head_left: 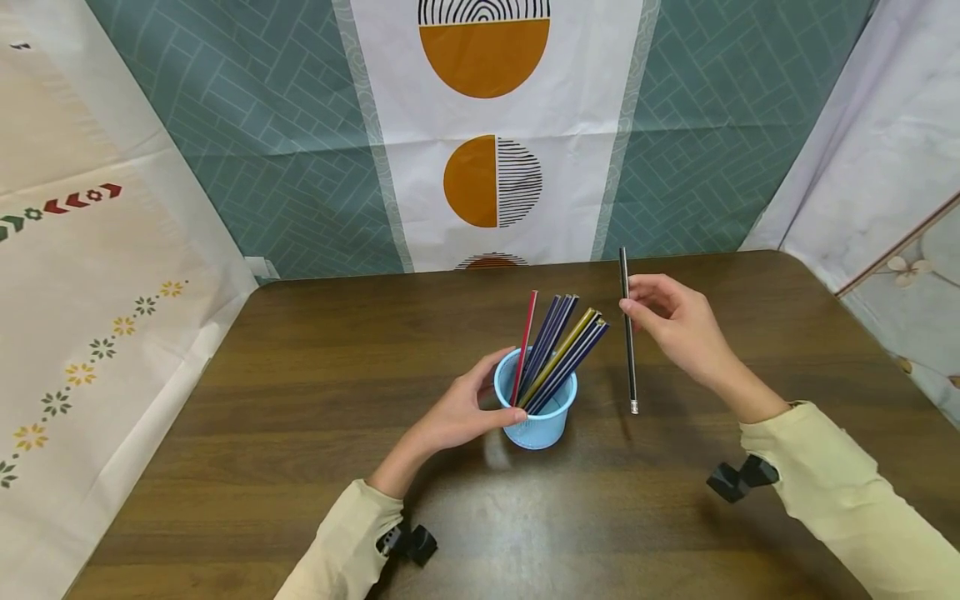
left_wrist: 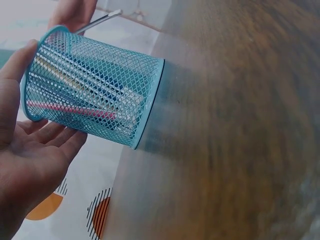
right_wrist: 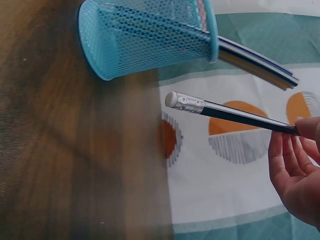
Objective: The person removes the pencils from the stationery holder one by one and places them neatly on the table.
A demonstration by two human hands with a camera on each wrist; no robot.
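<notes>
Head view, nearest me: my cream sleeves come in from five and seven o'clock over the brown table. Ahead, my left hand grips the light blue cup from its nine o'clock side, thumb at the rim's seven o'clock, fingers round the far side. A red pencil, dark blue pencils and a gold one lean out between twelve and two. If that grip slackened and I knocked them, I think the cup could tip that way.

At the cup's two o'clock, just beside it, my right hand pinches a black pencil in its upper part. A loose pinch could let it swing or drop, its lower end catching the rim.

Its long axis runs almost twelve to six, top a touch before twelve; the right wrist view shows it near upright, eraser end down towards the table. Farthest, at twelve, hangs a patterned cloth.
</notes>
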